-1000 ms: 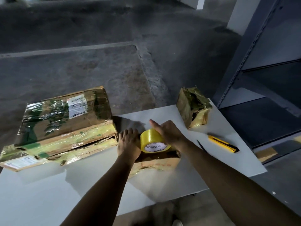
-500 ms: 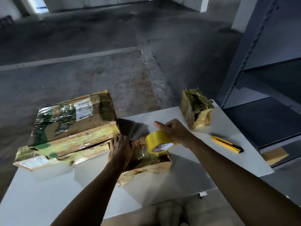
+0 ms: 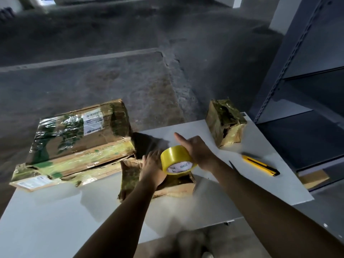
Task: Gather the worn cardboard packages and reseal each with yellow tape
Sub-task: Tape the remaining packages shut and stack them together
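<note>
The tape roll (image 3: 176,158) reads "MADE", the rest seemingly blurred.

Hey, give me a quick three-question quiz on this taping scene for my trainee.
1. True or false: the right hand grips the yellow tape roll.
2. The utility knife lies: A) in a drawer; B) on the table; C) in a bucket.
3. Which hand presses the worn package under the roll?
Key: 1 true; 2 B; 3 the left hand.
</note>
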`<state>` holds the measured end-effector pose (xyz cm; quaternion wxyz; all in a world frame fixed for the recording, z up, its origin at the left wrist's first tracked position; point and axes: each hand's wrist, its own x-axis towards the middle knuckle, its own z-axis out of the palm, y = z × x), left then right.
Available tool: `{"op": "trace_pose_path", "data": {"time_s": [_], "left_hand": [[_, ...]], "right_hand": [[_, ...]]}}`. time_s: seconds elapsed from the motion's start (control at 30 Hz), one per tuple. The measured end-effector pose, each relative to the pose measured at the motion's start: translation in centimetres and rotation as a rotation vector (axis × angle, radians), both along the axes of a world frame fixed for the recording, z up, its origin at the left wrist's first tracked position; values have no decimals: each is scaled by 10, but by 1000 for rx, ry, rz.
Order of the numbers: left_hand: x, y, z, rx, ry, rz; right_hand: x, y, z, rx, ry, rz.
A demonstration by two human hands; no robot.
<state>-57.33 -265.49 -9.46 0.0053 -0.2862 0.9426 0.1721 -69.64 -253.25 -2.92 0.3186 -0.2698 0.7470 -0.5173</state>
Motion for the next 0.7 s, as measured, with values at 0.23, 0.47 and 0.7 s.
{"op": "trace_pose_path", "data": {"time_s": [0.23, 0.47, 0.7], "left_hand": [[-7, -1, -2, 33, 62, 53], [-9, -6, -11, 21, 54, 32], [-15, 2, 1, -32, 64, 54]], "right_hand": [[-30, 14, 40, 178, 350, 16], [-58, 56, -14, 302, 379, 90], [-49, 63, -66, 254, 283, -22]]}}
